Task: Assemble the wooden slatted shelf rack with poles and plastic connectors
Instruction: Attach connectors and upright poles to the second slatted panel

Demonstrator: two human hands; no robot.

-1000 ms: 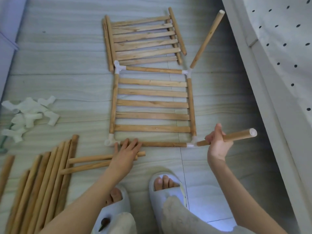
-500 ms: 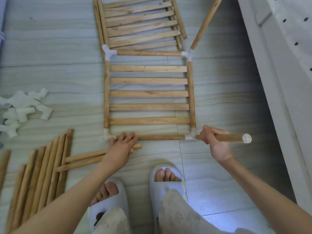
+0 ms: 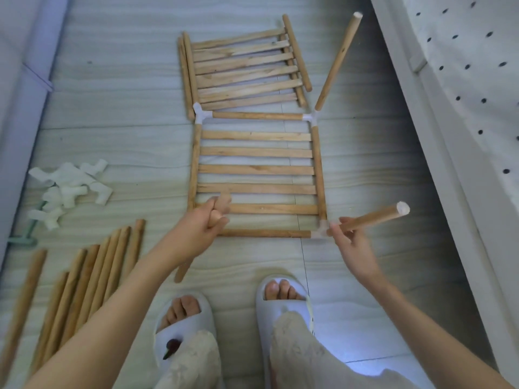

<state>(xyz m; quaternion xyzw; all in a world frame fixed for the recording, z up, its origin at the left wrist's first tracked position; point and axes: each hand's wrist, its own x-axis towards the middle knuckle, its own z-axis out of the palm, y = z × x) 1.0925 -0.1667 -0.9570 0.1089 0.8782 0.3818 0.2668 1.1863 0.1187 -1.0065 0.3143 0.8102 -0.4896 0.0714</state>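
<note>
Wooden slats fill the shelf panel (image 3: 257, 169) that lies flat on the floor (image 3: 112, 122) in front of our feet, with white plastic connectors (image 3: 309, 118) at its corners. Our left hand (image 3: 202, 226) grips a pole (image 3: 181, 272) at the near left corner, fingers curled around it. Our right hand (image 3: 351, 242) is beside the near right connector; its fingers look relaxed under the blurred slanting pole (image 3: 373, 217), and we cannot tell if they grasp it. A second slatted panel (image 3: 244, 71) lies behind. Spare connectors (image 3: 70, 186) and loose poles (image 3: 84, 282) lie at the left.
</note>
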